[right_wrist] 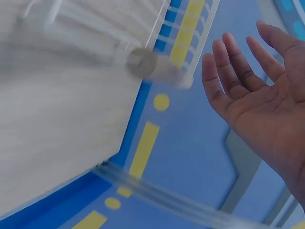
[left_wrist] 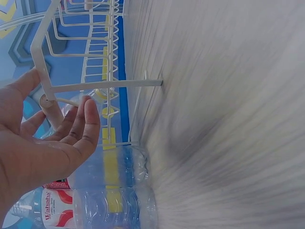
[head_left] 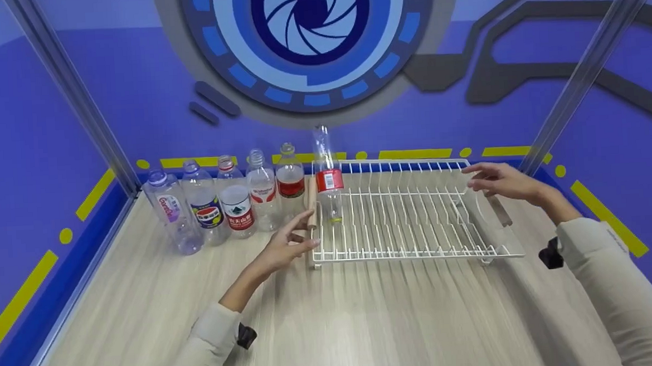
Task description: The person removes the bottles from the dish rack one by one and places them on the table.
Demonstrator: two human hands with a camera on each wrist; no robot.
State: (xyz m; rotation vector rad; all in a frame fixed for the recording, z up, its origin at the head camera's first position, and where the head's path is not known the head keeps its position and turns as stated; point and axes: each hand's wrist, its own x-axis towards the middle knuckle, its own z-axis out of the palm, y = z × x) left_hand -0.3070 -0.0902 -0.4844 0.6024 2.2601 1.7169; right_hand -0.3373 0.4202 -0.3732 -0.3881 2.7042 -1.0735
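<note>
Fingers of both hands lie relaxed and slightly spread, gripping nothing. Left hand (head_left: pixel 286 246) hovers at the white wire dish rack's (head_left: pixel 413 253) left wooden handle (head_left: pixel 311 203); right hand (head_left: pixel 499 180) hangs above its right end. One red-labelled bottle (head_left: pixel 328 174) stands inverted in the rack. Five bottles (head_left: pixel 236 199) line the wooden table (head_left: pixel 322 328) alongside (one reads "Wahaha" (left_wrist: pixel 47 213)).

Light wood-grain table (head_left: pixel 333 327), bordered by a blue surround with yellow markings. A white wire rack (head_left: pixel 412 223) sits on it at centre-right, wooden handles at both ends. One bottle (head_left: pixel 328 174) stands upside down at the rack's left end. Five bottles (head_left: pixel 226 202) stand upright in a row on the table, just left of the rack.
</note>
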